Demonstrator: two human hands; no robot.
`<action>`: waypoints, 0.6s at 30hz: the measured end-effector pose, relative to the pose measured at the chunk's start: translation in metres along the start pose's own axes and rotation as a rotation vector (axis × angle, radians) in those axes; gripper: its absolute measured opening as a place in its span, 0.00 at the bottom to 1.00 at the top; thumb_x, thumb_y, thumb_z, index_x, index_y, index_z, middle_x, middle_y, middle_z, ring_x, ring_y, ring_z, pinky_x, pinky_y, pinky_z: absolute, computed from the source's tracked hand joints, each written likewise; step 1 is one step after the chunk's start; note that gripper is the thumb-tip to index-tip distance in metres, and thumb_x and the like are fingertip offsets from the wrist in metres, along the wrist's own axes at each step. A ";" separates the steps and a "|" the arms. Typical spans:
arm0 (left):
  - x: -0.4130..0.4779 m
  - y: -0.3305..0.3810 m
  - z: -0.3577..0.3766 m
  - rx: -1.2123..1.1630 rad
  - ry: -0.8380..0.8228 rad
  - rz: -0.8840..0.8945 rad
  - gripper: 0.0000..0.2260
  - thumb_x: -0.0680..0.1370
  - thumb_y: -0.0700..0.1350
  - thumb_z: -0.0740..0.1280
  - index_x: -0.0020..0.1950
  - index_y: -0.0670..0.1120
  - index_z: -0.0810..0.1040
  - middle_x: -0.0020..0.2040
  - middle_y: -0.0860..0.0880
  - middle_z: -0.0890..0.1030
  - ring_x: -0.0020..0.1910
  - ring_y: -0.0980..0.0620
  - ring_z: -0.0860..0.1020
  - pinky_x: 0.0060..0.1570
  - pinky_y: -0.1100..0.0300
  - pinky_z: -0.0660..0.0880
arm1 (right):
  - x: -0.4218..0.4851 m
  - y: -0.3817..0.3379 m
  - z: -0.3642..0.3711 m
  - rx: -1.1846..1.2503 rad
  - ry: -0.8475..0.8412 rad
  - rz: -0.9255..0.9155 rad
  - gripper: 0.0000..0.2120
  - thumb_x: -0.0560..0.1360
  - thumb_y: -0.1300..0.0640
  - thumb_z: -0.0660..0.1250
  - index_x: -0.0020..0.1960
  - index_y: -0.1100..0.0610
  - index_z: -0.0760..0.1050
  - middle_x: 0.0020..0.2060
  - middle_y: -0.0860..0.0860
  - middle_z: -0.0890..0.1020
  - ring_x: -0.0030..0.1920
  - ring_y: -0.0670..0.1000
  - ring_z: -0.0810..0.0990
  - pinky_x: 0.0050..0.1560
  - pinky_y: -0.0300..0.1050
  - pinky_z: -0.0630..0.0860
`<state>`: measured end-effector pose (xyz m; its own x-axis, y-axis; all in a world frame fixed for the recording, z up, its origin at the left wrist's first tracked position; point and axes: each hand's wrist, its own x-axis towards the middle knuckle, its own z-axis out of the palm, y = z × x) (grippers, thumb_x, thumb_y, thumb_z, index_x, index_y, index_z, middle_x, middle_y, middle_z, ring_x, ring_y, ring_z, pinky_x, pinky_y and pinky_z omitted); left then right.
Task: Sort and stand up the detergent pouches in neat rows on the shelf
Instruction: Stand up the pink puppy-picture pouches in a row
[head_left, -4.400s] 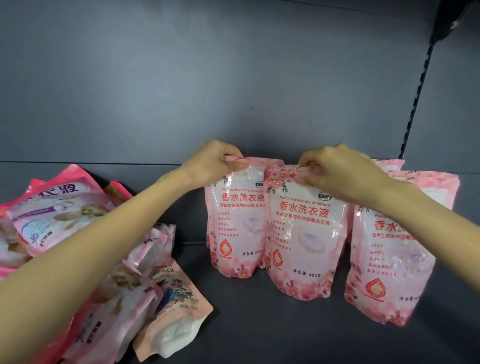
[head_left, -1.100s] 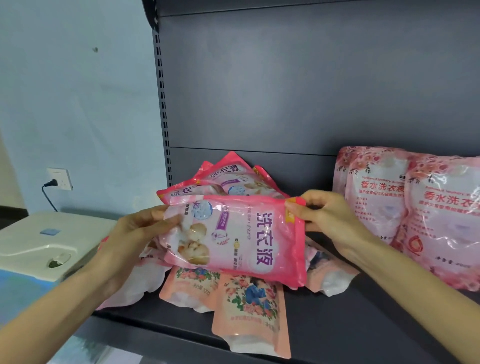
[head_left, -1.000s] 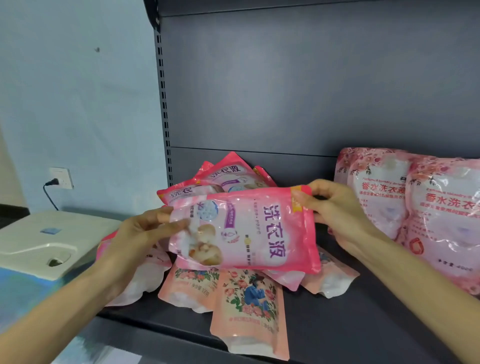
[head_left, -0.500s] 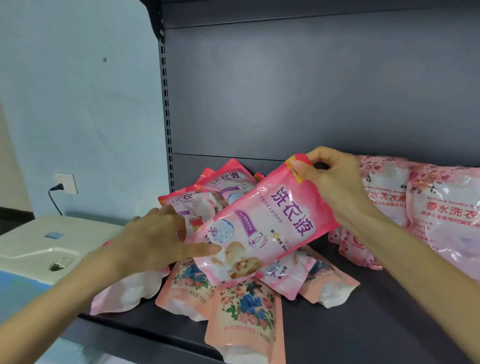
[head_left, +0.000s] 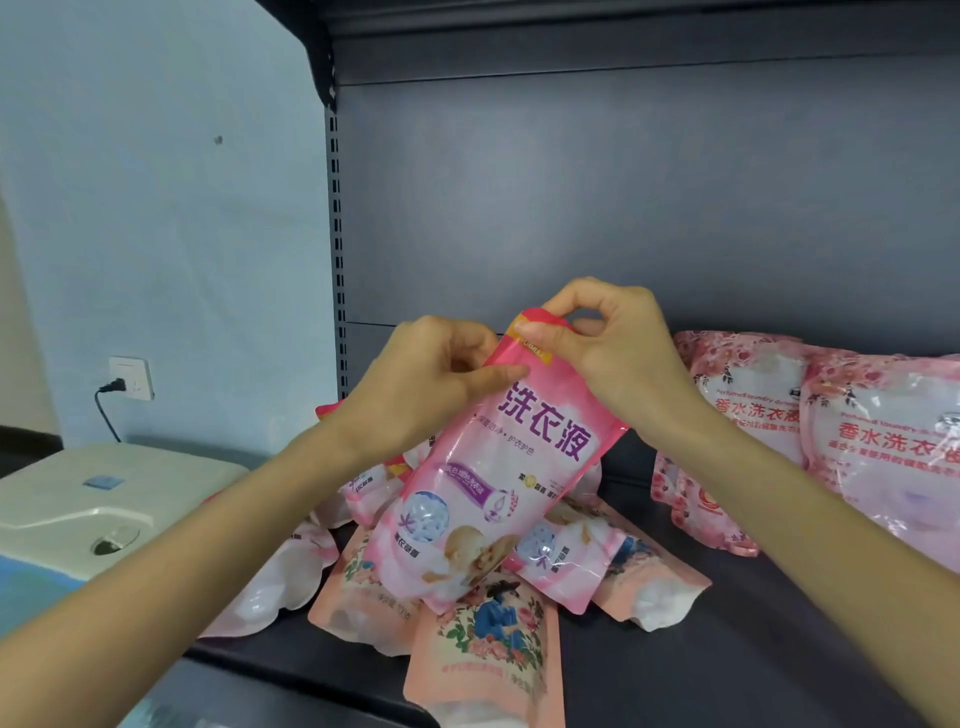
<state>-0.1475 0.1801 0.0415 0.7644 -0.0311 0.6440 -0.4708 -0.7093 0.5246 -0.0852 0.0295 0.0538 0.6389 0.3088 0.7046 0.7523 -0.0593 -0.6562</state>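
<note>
A bright pink detergent pouch (head_left: 493, 467) with purple lettering hangs nearly upright, tilted a little, above a heap of lying pouches. My right hand (head_left: 608, 353) pinches its top edge. My left hand (head_left: 426, 384) pinches the top left corner beside it. Under it lie several pouches, among them a peach flowered pouch (head_left: 488, 660) at the shelf's front and another pink pouch (head_left: 561, 561). Rose-patterned pouches (head_left: 753, 415) stand in a row at the right.
The dark grey shelf (head_left: 727, 649) has bare floor between the heap and the standing row. Its slotted upright (head_left: 336, 249) marks the left end. Left of the shelf is a white appliance (head_left: 93, 509) and a wall socket (head_left: 132, 376) with a plug.
The view swung left from the standing row to the heap. The bright pink pouch went from lying sideways between my hands to nearly upright, and my left hand moved from its bottom up to its top edge.
</note>
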 end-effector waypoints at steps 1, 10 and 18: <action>0.001 -0.001 -0.001 -0.028 -0.004 -0.010 0.09 0.72 0.49 0.70 0.39 0.43 0.81 0.35 0.47 0.83 0.36 0.45 0.80 0.40 0.52 0.76 | -0.001 -0.001 -0.001 -0.003 -0.010 0.001 0.07 0.69 0.57 0.74 0.35 0.53 0.77 0.32 0.53 0.82 0.31 0.51 0.79 0.34 0.42 0.75; -0.002 0.001 0.003 -0.121 0.007 -0.081 0.08 0.71 0.49 0.71 0.37 0.45 0.82 0.35 0.49 0.84 0.35 0.49 0.83 0.43 0.46 0.79 | -0.017 0.009 -0.016 0.020 -0.097 0.056 0.07 0.68 0.56 0.73 0.43 0.57 0.79 0.36 0.51 0.84 0.36 0.49 0.84 0.35 0.41 0.80; -0.003 0.000 -0.002 -0.221 0.070 -0.086 0.06 0.71 0.46 0.70 0.38 0.44 0.82 0.35 0.48 0.84 0.35 0.47 0.83 0.35 0.58 0.79 | -0.029 0.035 -0.041 0.018 -0.055 0.112 0.11 0.63 0.52 0.73 0.41 0.57 0.79 0.39 0.52 0.84 0.41 0.47 0.83 0.44 0.40 0.79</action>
<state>-0.1502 0.1815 0.0407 0.7769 0.0769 0.6249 -0.4962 -0.5360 0.6830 -0.0707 -0.0208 0.0216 0.7085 0.3528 0.6112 0.6734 -0.0792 -0.7350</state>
